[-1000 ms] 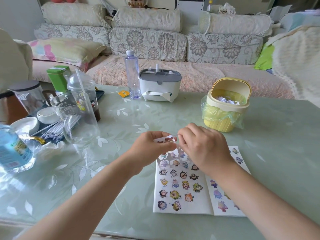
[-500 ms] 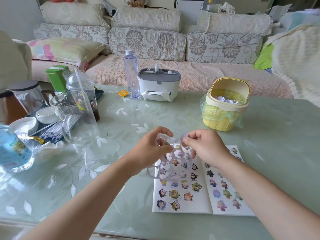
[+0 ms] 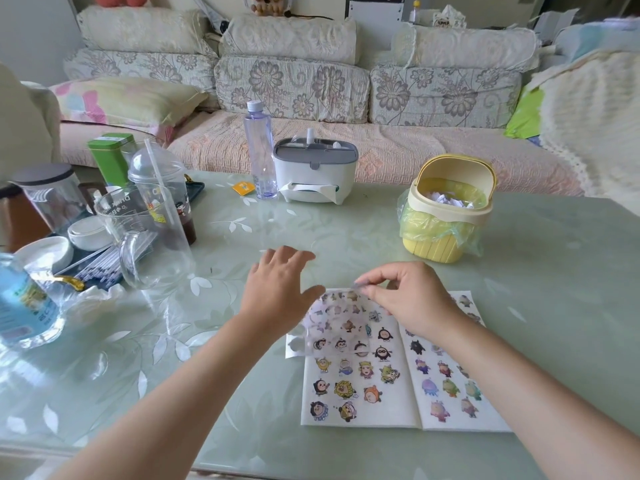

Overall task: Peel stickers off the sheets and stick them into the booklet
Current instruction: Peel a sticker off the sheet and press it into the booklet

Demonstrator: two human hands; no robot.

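Right grip: the sticker sheet is pinched at its far edge, and its long axis is laid from the pinch toward the person, over the left page of the open booklet on the bench. Left grip is held spread and empty just beside the sheet's left edge, and is judged the nearer for peeling.

A shiny green table with leaf shapes is holding an open booklet, which is lying flat near the front edge. A little yellow bin is standing behind the booklet. A white tissue box, a see-through bottle and a small orange packet are sitting near the back edge, and a clear jug is standing on the left.
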